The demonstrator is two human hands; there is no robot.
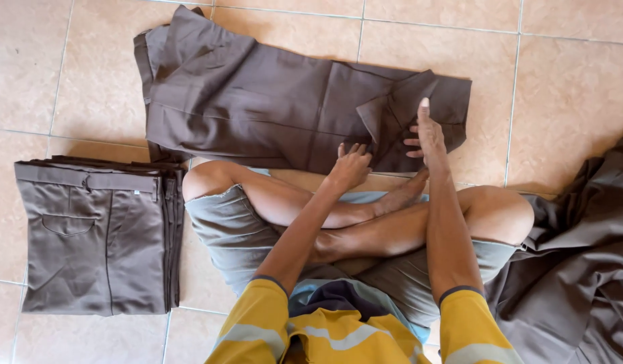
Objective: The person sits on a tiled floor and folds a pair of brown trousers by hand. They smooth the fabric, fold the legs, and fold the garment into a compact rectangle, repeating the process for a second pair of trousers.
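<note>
A pair of brown trousers (271, 108) lies spread flat on the tiled floor (567, 87), just ahead of the person's crossed bare legs (365, 216). The waistband end points to the left of the view; the leg ends lie to the right, where one hem corner is turned back over the cloth.

The left hand (352, 165) rests on the near edge of the trousers, fingers curled down onto the fabric and pinching at it rather than lying loose. The left forearm runs up from a yellow sleeve with a dark cuff, across the knees.

The right hand (427, 133) stands on its edge on the folded-back hem, fingers straight and held together, pointing away from the body; it is flat and released, pressing the cloth without clutching it. The right arm stretches nearly straight forward over the right knee.

To the left, well apart from both hands, a stack of folded trousers (99, 236) of the same brown sits squared on the floor, a back pocket showing on top. To the right, a loose heap of brown cloth (574, 269) lies crumpled beside the right knee.
</note>
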